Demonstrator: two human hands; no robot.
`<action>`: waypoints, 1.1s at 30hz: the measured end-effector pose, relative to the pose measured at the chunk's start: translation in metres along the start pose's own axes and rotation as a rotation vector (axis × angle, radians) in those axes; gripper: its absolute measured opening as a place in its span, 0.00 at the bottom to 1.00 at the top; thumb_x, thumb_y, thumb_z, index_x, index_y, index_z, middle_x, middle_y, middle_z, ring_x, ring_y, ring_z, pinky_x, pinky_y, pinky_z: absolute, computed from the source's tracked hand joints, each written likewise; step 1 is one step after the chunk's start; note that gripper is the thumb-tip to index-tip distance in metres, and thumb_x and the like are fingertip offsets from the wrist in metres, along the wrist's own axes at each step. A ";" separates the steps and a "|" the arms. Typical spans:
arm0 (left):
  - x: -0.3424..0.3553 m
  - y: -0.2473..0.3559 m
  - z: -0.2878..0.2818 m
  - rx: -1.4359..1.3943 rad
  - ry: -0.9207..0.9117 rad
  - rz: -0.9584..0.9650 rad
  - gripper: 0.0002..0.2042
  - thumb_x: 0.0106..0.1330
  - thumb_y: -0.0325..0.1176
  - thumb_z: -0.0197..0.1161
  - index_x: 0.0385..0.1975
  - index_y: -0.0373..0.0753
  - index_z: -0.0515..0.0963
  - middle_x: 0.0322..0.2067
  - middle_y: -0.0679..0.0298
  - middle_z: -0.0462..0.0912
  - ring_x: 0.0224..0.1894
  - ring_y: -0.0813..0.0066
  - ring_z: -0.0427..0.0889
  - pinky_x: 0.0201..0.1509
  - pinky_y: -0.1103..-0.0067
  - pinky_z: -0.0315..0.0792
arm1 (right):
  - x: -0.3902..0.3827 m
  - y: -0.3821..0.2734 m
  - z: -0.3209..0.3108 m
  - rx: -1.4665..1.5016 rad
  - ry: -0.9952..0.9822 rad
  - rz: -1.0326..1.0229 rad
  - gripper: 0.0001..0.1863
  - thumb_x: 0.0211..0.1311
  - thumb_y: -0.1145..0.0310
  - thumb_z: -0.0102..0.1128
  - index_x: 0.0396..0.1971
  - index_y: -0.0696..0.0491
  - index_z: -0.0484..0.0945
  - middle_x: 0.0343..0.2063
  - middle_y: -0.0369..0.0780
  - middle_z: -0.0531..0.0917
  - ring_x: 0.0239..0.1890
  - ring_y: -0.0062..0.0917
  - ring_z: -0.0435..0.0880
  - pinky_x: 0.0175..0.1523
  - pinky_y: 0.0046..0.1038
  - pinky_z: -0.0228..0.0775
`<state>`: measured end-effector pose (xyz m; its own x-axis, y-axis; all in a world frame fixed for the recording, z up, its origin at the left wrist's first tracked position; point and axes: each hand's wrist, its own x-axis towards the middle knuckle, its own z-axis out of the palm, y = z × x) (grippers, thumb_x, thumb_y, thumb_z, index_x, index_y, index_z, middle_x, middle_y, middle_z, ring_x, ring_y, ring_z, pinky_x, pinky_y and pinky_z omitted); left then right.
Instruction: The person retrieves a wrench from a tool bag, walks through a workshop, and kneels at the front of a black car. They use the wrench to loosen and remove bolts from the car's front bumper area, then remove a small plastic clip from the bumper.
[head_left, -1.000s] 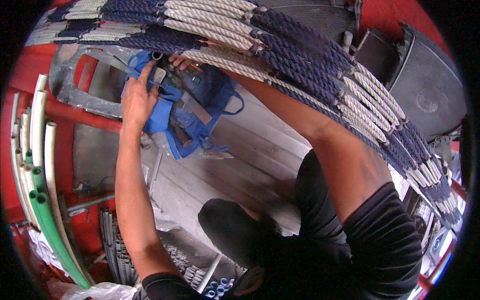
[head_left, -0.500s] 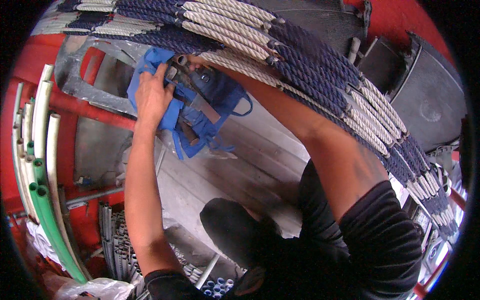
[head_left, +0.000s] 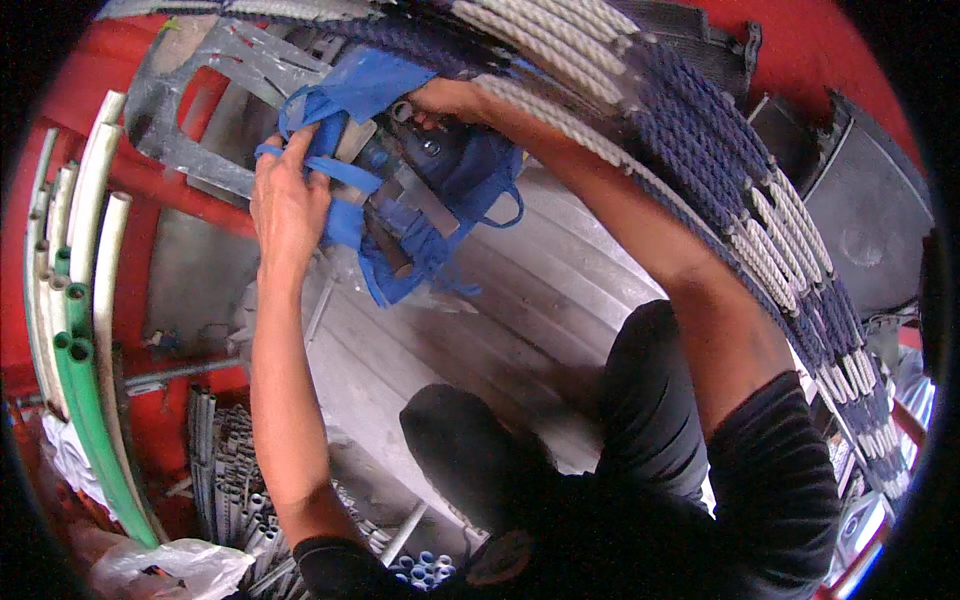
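Head view, our left hand (head_left: 290,205) pinching a blue strap (head_left: 345,174), our right hand (head_left: 450,103) inside the blue bag (head_left: 370,82) by some tools, can't tell its grip, bag gaping over the ridged floor (head_left: 565,265), beside a grey frame (head_left: 158,135).

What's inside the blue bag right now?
Visible inside the blue bag are a flat grey piece, a brown handle-like piece and a round-ended piece by the right hand. Whatever lies beneath these or behind the bag's folds is covered.
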<state>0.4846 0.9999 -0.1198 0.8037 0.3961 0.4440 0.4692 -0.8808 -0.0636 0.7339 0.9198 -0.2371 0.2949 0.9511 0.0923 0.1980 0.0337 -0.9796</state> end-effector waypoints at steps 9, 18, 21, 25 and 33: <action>0.011 0.027 0.010 -0.299 -0.080 0.047 0.31 0.58 0.23 0.66 0.66 0.42 0.74 0.52 0.42 0.81 0.48 0.45 0.80 0.55 0.57 0.74 | -0.074 -0.015 -0.036 0.024 0.092 0.085 0.22 0.68 0.65 0.52 0.58 0.59 0.75 0.32 0.38 0.80 0.31 0.23 0.80 0.39 0.25 0.78; 0.006 0.037 0.007 -0.243 -0.126 0.071 0.33 0.55 0.19 0.62 0.66 0.45 0.75 0.58 0.36 0.77 0.56 0.36 0.78 0.63 0.55 0.73 | -0.130 0.006 -0.048 0.064 0.213 0.005 0.23 0.67 0.66 0.52 0.60 0.57 0.75 0.36 0.42 0.81 0.36 0.29 0.82 0.43 0.31 0.78; 0.012 0.036 0.015 -0.261 -0.064 0.175 0.33 0.55 0.20 0.63 0.67 0.44 0.74 0.59 0.40 0.77 0.58 0.37 0.77 0.63 0.56 0.72 | -0.138 0.008 -0.047 0.052 0.263 -0.005 0.23 0.68 0.66 0.52 0.60 0.56 0.75 0.37 0.43 0.82 0.37 0.31 0.82 0.44 0.33 0.78; 0.030 0.038 0.042 -0.172 -0.023 0.327 0.35 0.53 0.23 0.70 0.66 0.52 0.76 0.59 0.41 0.77 0.62 0.41 0.74 0.65 0.55 0.70 | -0.146 0.009 -0.041 0.032 0.314 -0.001 0.23 0.68 0.66 0.52 0.61 0.56 0.74 0.38 0.44 0.82 0.39 0.34 0.83 0.46 0.35 0.78; 0.077 0.038 0.090 -0.018 -0.121 0.376 0.23 0.52 0.26 0.74 0.51 0.46 0.84 0.48 0.51 0.79 0.56 0.47 0.78 0.57 0.58 0.74 | -0.156 0.009 -0.041 -0.055 0.403 -0.047 0.23 0.68 0.66 0.52 0.61 0.55 0.74 0.42 0.48 0.83 0.43 0.39 0.84 0.49 0.40 0.78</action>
<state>0.5978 1.0203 -0.1686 0.9561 0.0714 0.2840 0.1279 -0.9743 -0.1855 0.7278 0.7595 -0.2534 0.6248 0.7519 0.2102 0.2664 0.0478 -0.9627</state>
